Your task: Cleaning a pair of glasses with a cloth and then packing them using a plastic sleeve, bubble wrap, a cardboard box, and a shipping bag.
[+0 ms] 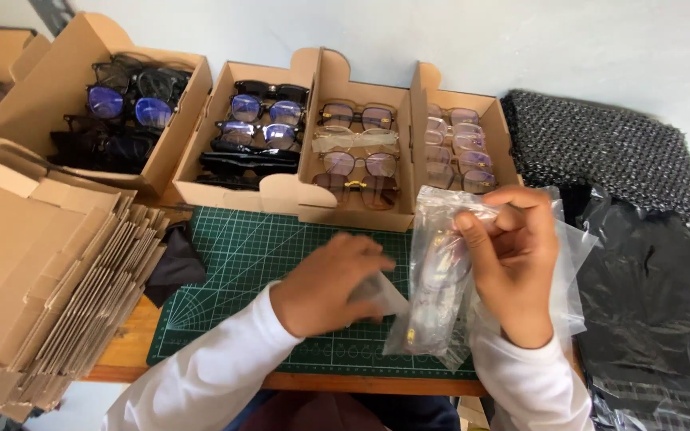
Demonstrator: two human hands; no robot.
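A clear plastic bag (441, 271) with a pair of glasses inside it is held upright above the green cutting mat (241, 255); its upper edge is pinched between thumb and fingers of the right hand (513, 263), while the left hand (329, 287) is curled against the bag's lower left corner, where a fold of plastic is gripped. The step is judged best done with the bag's mouth kept taut and a light grip, so that the lenses are not pressed through the film; more loose bags appear to be bunched behind the right hand, and only one should be kept separated. The mat is laid on a wooden tabletop, with a small dark cloth (173, 263) at its left edge. Beyond the mat, four open cardboard boxes (353, 88) of glasses are lined up, dark frames left, paler frames right. Flat cardboard blanks (49, 287) are stacked at the left, black plastic sheeting (648, 295) and black mesh padding (608, 152) lie at the right, and a pale wall is seen behind.
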